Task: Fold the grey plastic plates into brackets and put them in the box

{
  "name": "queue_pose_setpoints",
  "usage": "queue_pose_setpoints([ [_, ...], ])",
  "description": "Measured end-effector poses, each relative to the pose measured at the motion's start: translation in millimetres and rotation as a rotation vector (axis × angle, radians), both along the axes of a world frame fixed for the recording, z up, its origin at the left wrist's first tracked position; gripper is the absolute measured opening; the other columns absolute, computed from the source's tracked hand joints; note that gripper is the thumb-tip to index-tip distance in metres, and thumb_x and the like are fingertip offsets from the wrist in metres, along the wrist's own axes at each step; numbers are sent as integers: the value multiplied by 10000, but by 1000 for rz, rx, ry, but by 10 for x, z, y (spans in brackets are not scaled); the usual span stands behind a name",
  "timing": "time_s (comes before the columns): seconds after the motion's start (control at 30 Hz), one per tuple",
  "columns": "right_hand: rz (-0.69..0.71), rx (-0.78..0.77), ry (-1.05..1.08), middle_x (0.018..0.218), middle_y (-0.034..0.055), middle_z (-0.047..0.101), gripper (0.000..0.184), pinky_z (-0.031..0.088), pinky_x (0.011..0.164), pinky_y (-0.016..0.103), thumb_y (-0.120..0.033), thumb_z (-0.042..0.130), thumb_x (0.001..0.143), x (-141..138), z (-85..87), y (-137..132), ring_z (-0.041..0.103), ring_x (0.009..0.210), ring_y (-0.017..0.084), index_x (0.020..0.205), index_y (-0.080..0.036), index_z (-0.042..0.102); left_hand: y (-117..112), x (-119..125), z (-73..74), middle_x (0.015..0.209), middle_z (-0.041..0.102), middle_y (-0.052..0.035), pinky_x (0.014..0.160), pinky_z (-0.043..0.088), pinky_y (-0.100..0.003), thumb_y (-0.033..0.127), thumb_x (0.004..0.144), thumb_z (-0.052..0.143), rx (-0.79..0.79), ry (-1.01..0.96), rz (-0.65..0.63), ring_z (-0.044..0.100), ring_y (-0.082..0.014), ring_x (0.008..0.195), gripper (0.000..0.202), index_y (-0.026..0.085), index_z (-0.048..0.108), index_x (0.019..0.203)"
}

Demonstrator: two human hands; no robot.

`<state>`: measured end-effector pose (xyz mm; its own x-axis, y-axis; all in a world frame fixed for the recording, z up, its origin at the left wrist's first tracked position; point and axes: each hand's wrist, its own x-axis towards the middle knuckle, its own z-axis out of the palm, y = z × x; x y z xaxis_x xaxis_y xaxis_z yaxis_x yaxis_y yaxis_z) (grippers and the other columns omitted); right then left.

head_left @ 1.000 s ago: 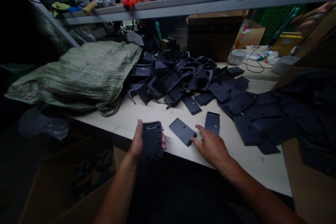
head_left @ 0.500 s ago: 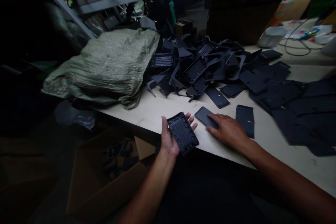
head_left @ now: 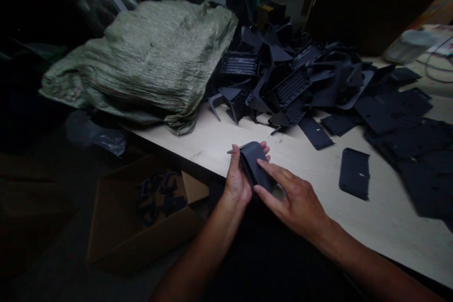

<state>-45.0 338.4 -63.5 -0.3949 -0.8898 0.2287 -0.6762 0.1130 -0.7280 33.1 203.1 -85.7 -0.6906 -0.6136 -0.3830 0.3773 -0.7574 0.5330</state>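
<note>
My left hand (head_left: 237, 180) grips a black ribbed plastic tray at the table's front edge; the tray is mostly hidden under a flat black plastic cover (head_left: 255, 165). My right hand (head_left: 295, 200) presses this cover down onto the tray, fingers on its top and edge. Another flat black cover (head_left: 354, 173) lies on the table to the right. Behind them is a heap of black plastic parts (head_left: 290, 82).
A green woven sack (head_left: 152, 56) lies at the left of the pale table (head_left: 219, 144). An open cardboard box (head_left: 141, 217) with several black parts stands on the floor below the edge. More black covers (head_left: 414, 141) spread at the right. A brown box (head_left: 368, 9) stands at the back.
My right hand picked the flat cover off the table and brought it onto the tray in my left hand. The view has tilted down and left.
</note>
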Motion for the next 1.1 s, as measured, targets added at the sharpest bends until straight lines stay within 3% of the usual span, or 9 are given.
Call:
queue_pose_setpoints([
  [0.33, 12, 43, -63, 1483, 96, 627, 592, 526, 1139, 471, -422, 720, 982, -30, -37, -82, 633, 1331, 308, 1536, -283, 566, -31, -30, -31, 1222, 776, -164, 1135, 486, -396, 744, 874, 666, -80, -71, -9, 686, -308, 1238, 687, 112, 799, 1108],
  [0.47, -36, -9, -488, 1376, 88, 694, 676, 564, 1068, 419, -463, 804, 914, -161, 9, -125, 694, 1215, 269, 1516, -282, 553, -52, 0, 35, 1222, 778, -158, 1037, 550, -442, 678, 844, 720, -85, 74, -132, 712, -343, 1177, 646, 128, 779, 1177],
  [0.57, -79, -66, -863, 1184, 84, 752, 602, 599, 943, 362, -540, 794, 898, -267, 37, -213, 731, 1059, 239, 1379, -227, 614, -11, -22, 69, 1308, 743, -170, 1019, 550, -493, 665, 817, 723, -121, 158, -216, 712, -384, 1162, 697, 131, 745, 1265],
  [0.73, -16, -74, -1119, 1120, 64, 757, 520, 556, 925, 316, -606, 747, 920, -302, 24, -333, 706, 1047, 232, 1230, -190, 710, 62, -142, 89, 1323, 733, -181, 1125, 466, -460, 630, 789, 760, -179, 151, -250, 631, -404, 1307, 702, 110, 738, 1261],
  [0.83, 14, -49, -1133, 1036, 50, 753, 534, 544, 804, 273, -600, 775, 898, -257, -24, -322, 693, 908, 203, 1220, -179, 714, -33, -202, 139, 1182, 776, -198, 1095, 492, -496, 646, 851, 664, 0, 102, -162, 669, -389, 1252, 586, 120, 741, 1096],
  [0.9, 52, -26, -1074, 1000, 36, 742, 502, 528, 770, 259, -574, 784, 898, -212, -49, -289, 671, 868, 190, 1204, -181, 717, -114, -225, 196, 921, 793, -139, 1038, 532, -505, 550, 865, 654, 91, 12, -75, 738, -352, 1099, 387, 170, 691, 929],
  [1.0, 35, -120, -920, 1083, 40, 731, 421, 519, 906, 286, -516, 797, 901, -135, -38, -248, 661, 1003, 213, 1157, -188, 735, -151, -242, 301, 629, 665, -10, 948, 573, -468, 388, 823, 682, 46, -97, -11, 766, -291, 867, 210, 219, 568, 773],
  [1.1, -31, -217, -798, 1151, 50, 727, 380, 482, 1031, 322, -469, 836, 867, -89, 29, -247, 645, 1107, 238, 1110, -190, 751, -93, -250, 391, 625, 640, 20, 884, 581, -413, 356, 814, 672, -57, -126, 15, 737, -235, 729, 201, 218, 536, 762],
])
